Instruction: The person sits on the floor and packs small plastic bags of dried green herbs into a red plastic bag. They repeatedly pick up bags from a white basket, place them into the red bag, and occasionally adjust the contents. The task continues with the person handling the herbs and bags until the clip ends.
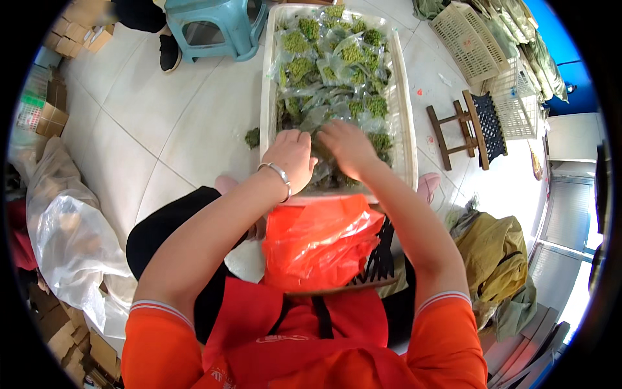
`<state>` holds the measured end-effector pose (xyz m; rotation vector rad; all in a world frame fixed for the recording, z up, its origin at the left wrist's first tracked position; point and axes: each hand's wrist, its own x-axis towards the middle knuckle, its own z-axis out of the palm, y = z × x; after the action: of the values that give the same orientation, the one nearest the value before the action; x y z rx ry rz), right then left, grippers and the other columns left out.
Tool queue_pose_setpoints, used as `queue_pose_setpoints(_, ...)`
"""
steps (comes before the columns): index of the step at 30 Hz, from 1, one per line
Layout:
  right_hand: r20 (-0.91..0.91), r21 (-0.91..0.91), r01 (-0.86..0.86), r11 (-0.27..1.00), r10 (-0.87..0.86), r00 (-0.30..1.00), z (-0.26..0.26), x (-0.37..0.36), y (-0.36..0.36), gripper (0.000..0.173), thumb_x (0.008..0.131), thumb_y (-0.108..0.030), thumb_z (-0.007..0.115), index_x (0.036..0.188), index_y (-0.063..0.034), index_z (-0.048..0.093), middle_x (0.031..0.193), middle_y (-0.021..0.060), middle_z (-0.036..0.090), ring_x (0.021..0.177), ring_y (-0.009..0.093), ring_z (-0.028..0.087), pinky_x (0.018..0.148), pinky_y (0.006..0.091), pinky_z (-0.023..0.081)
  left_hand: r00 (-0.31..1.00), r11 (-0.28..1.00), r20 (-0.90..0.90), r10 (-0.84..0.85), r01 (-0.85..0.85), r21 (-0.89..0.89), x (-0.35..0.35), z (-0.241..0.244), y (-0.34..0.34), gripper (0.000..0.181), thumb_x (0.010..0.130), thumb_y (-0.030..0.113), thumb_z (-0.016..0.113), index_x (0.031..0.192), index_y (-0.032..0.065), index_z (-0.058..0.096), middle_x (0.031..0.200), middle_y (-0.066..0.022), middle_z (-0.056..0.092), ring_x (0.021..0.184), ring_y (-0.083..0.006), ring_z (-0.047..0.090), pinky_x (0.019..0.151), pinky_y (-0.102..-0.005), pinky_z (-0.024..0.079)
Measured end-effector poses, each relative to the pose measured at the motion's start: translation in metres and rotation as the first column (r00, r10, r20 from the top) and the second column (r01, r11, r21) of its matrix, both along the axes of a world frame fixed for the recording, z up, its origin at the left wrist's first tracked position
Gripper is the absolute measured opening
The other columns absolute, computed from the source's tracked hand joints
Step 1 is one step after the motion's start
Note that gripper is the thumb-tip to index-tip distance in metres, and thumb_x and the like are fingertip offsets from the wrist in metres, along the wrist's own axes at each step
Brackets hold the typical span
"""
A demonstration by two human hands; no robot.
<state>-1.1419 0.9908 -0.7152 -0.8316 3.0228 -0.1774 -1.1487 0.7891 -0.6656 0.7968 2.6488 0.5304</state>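
Note:
A long white plastic crate (pixel 404 112) stands before me, filled with small clear plastic bags of green plant clusters (pixel 351 54). My left hand (pixel 292 156), with a silver bracelet at the wrist, is over the near left part of the crate. Just to its right, my right hand (pixel 347 146) reaches among the bags, its fingers bent down. The two hands are close together, and the fingertips are partly hidden, so what they hold cannot be told. A red plastic bag (pixel 320 243) lies between the crate and my lap.
A blue plastic stool (pixel 214 24) and another person's black shoe (pixel 169 52) are at upper left. A wooden folding stool (pixel 469 129) and white plastic baskets (pixel 469 44) stand right. Clear plastic sheeting (pixel 77 243) lies left, a yellowish sack (pixel 493 257) right. A green clump (pixel 252 138) lies beside the crate.

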Motion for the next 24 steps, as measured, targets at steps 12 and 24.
queue_pose_setpoints(12, -0.007, -0.219, 0.480, 0.850, -0.493, 0.870, 0.029, -0.012, 0.032, 0.034, 0.072, -0.020, 0.074, 0.096, -0.0043, 0.056, 0.100, 0.0159, 0.055, 0.095, 0.035, 0.054, 0.084, 0.0462, 0.043, 0.969, 0.994, 0.221, -0.107, 0.110, -0.001, -0.056, -0.051, 0.041, 0.049, 0.070, 0.019, 0.081, 0.110, 0.0027, 0.058, 0.123, -0.0190, 0.051, 0.126, -0.0365, 0.042, 0.103, -0.0403, 0.040)
queue_pose_setpoints(24, 0.043, -0.249, 0.485, 0.838, -0.491, 0.870, 0.001, -0.025, 0.046, 0.067, 0.066, -0.018, 0.077, 0.123, -0.0022, 0.045, 0.126, 0.0233, 0.042, 0.119, 0.044, 0.041, 0.100, 0.0460, 0.039, 1.000, 0.999, -0.014, 0.004, -0.003, 0.045, -0.045, -0.070, 0.069, 0.077, 0.064, 0.020, 0.083, 0.121, -0.0031, 0.037, 0.100, -0.0181, 0.061, 0.101, -0.0354, 0.060, 0.098, -0.0426, 0.041)
